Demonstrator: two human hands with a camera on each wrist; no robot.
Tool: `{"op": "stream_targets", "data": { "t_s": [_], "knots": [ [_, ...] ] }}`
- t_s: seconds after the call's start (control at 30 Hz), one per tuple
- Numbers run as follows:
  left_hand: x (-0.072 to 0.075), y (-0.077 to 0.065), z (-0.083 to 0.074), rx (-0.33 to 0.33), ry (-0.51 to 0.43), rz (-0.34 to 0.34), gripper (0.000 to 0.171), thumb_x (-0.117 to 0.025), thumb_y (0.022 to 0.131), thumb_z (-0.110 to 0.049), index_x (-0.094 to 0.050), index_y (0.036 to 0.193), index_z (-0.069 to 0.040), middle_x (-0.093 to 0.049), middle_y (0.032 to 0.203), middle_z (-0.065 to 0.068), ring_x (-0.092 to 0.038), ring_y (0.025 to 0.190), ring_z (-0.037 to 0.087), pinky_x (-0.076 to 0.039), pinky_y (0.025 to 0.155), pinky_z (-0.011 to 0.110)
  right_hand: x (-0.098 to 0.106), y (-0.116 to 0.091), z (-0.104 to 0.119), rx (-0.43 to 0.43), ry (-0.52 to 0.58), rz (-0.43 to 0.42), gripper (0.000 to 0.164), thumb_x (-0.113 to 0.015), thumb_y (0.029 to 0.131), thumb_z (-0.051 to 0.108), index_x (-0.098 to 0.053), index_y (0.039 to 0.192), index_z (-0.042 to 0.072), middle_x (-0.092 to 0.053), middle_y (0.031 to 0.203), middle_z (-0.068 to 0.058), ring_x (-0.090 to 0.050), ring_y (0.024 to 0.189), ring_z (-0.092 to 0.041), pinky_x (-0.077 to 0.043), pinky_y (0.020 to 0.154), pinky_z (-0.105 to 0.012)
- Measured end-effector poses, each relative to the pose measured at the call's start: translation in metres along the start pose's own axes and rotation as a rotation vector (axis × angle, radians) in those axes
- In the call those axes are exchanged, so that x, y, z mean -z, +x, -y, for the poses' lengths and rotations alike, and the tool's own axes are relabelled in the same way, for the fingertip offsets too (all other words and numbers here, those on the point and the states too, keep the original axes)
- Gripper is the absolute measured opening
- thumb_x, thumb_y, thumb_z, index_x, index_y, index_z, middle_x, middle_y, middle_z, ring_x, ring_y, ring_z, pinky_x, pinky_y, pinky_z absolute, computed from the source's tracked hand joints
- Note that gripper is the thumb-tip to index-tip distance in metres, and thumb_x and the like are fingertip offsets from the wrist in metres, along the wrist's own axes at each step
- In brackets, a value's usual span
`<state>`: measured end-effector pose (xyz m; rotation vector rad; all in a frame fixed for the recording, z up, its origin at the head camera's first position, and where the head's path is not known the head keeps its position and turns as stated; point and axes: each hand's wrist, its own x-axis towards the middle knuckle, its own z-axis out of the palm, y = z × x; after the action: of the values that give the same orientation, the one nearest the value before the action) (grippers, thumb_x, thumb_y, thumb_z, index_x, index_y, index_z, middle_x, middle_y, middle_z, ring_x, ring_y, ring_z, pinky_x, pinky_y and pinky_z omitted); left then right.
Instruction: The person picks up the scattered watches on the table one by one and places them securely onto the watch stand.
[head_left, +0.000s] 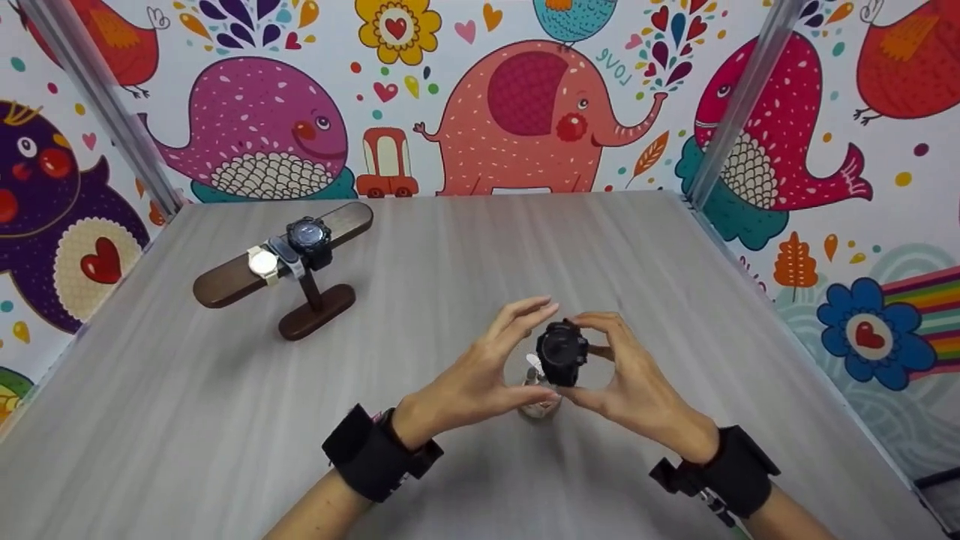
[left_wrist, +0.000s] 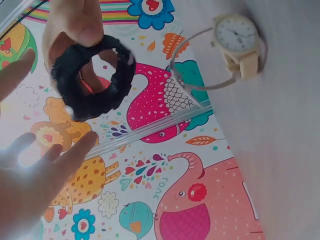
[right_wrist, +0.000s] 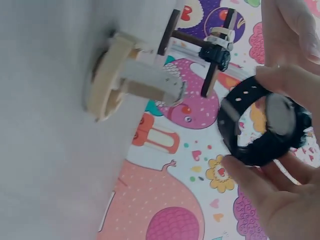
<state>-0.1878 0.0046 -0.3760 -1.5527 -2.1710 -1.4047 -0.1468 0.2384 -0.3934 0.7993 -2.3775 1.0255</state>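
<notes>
A black watch (head_left: 562, 351) with its strap closed into a loop is held by my right hand (head_left: 649, 401), fingers at the top and thumb at the bottom. In the right wrist view the loop of the black watch (right_wrist: 232, 125) shows side-on. My left hand (head_left: 469, 375) is raised just left of the watch with fingers spread; in the left wrist view a gap separates them. Below the hands, a cream watch (left_wrist: 236, 35) rests on the table. From the head view the black watch and the hands partly cover the cream watch (head_left: 541, 409).
To the left stands a dark wooden watch stand (head_left: 217, 289). Its bar carries a black watch (head_left: 308, 234), a grey watch (head_left: 286, 256) and a cream watch (head_left: 262, 262). Printed cartoon panels (head_left: 517, 120) wall the grey table (head_left: 480, 247) at the back and sides.
</notes>
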Motion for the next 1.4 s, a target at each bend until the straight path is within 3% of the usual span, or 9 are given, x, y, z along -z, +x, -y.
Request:
{"op": "stream_targets", "data": {
  "t_s": [0.17, 0.37, 0.5, 0.63, 0.8, 0.93, 1.07, 1.27, 1.4],
  "knots": [
    [0.004, -0.001, -0.001, -0.078, -0.008, -0.031, 0.090, -0.084, 0.082, -0.016, -0.031, 0.154, 0.001, -0.029, 0.159, 0.018, -0.039, 0.145, 0.027, -0.043, 0.117, 0.036, -0.002, 0.013, 0.008, 0.089, 0.049, -0.070, 0.086, -0.091, 0.067, 0.000, -0.046, 0.140, 0.002, -0.050, 0.138, -0.015, -0.049, 0.133, -0.008, -0.058, 0.095, -0.024],
    [0.009, -0.003, -0.002, -0.106, -0.031, -0.060, 0.092, -0.083, 0.082, -0.016, -0.029, 0.154, 0.001, -0.026, 0.160, 0.020, -0.038, 0.146, 0.029, -0.044, 0.116, 0.034, -0.005, 0.027, 0.016, 0.187, 0.182, -0.078, 0.085, -0.089, 0.065, -0.008, -0.043, 0.136, -0.010, -0.046, 0.139, -0.021, -0.046, 0.138, -0.011, -0.054, 0.099, -0.021],
    [0.013, -0.003, -0.003, -0.115, -0.061, -0.086, 0.091, -0.083, 0.081, -0.013, -0.030, 0.153, 0.003, -0.027, 0.158, 0.022, -0.040, 0.145, 0.030, -0.046, 0.114, 0.034, -0.008, 0.034, 0.020, 0.271, 0.269, -0.082, 0.081, -0.086, 0.064, -0.015, -0.041, 0.132, -0.017, -0.046, 0.143, -0.012, -0.045, 0.140, -0.013, -0.053, 0.101, -0.024],
    [0.017, -0.003, -0.003, -0.133, -0.087, -0.121, 0.086, -0.083, 0.081, -0.012, -0.034, 0.151, 0.004, -0.031, 0.156, 0.024, -0.043, 0.143, 0.031, -0.048, 0.111, 0.033, -0.011, 0.038, 0.022, 0.324, 0.304, -0.077, 0.073, -0.084, 0.071, -0.010, -0.041, 0.129, -0.020, -0.044, 0.146, -0.003, -0.044, 0.141, -0.014, -0.052, 0.104, -0.023],
    [0.019, -0.005, -0.002, -0.187, -0.117, -0.166, 0.076, -0.081, 0.083, -0.011, -0.041, 0.147, 0.002, -0.036, 0.152, 0.025, -0.047, 0.141, 0.031, -0.053, 0.105, 0.036, -0.016, 0.040, 0.021, 0.371, 0.305, -0.080, 0.062, -0.078, 0.084, 0.005, -0.040, 0.128, -0.019, -0.042, 0.148, -0.004, -0.043, 0.143, -0.015, -0.051, 0.106, -0.023],
    [0.019, -0.008, 0.001, -0.230, -0.105, -0.205, 0.068, -0.080, 0.083, -0.009, -0.045, 0.141, 0.000, -0.039, 0.148, 0.024, -0.049, 0.138, 0.033, -0.056, 0.101, 0.037, -0.021, 0.042, 0.020, 0.402, 0.324, -0.072, 0.060, -0.074, 0.087, 0.006, -0.039, 0.129, -0.020, -0.042, 0.148, -0.008, -0.042, 0.144, -0.017, -0.050, 0.108, -0.026],
    [0.019, -0.012, 0.004, -0.245, -0.071, -0.235, 0.064, -0.080, 0.083, -0.008, -0.048, 0.137, -0.001, -0.043, 0.144, 0.025, -0.051, 0.135, 0.034, -0.058, 0.099, 0.036, -0.027, 0.044, 0.018, 0.429, 0.363, -0.068, 0.060, -0.076, 0.083, -0.005, -0.039, 0.129, -0.020, -0.045, 0.146, -0.014, -0.043, 0.143, -0.020, -0.050, 0.108, -0.028],
    [0.021, -0.017, 0.004, -0.219, -0.034, -0.252, 0.063, -0.082, 0.082, -0.009, -0.049, 0.135, -0.002, -0.044, 0.143, 0.024, -0.052, 0.134, 0.033, -0.058, 0.098, 0.036, -0.034, 0.049, 0.019, 0.446, 0.407, -0.061, 0.071, -0.074, 0.066, -0.027, -0.039, 0.127, -0.021, -0.045, 0.145, -0.014, -0.043, 0.142, -0.020, -0.051, 0.108, -0.029],
    [0.027, -0.021, 0.005, -0.178, -0.024, -0.269, 0.066, -0.083, 0.080, -0.008, -0.048, 0.136, -0.001, -0.043, 0.144, 0.023, -0.051, 0.135, 0.034, -0.057, 0.099, 0.035, -0.038, 0.056, 0.020, 0.429, 0.376, -0.035, 0.072, -0.075, 0.067, -0.026, -0.039, 0.129, -0.020, -0.044, 0.147, -0.013, -0.043, 0.142, -0.017, -0.050, 0.109, -0.028]
  ]
}}
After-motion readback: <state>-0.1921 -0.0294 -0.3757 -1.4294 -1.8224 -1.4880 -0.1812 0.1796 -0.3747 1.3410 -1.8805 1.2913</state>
